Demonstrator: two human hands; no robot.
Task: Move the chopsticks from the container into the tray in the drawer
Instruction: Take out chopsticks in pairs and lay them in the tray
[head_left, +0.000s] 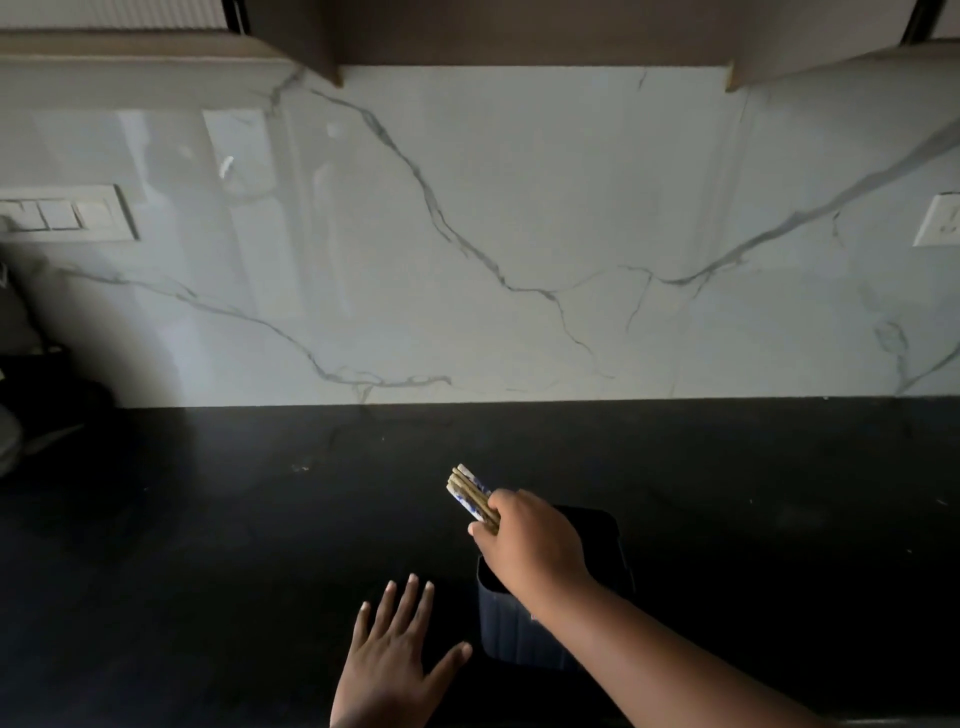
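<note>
A dark ribbed container (519, 631) stands on the black counter (208, 545) near the front edge. My right hand (524, 545) hovers over its mouth, closed around a bundle of several wooden chopsticks (467, 491), some with blue-and-white wrappers. Their top ends stick out up and to the left of my fist; the lower ends are hidden behind my hand. My left hand (395, 654) lies flat on the counter just left of the container, fingers spread, holding nothing. No drawer or tray is in view.
A white marble backsplash (519, 234) rises behind the counter. A switch plate (67, 213) is on the left wall, a socket (940, 221) on the right. Dark objects (31, 395) sit at the far left. Wooden cabinets (519, 31) hang overhead.
</note>
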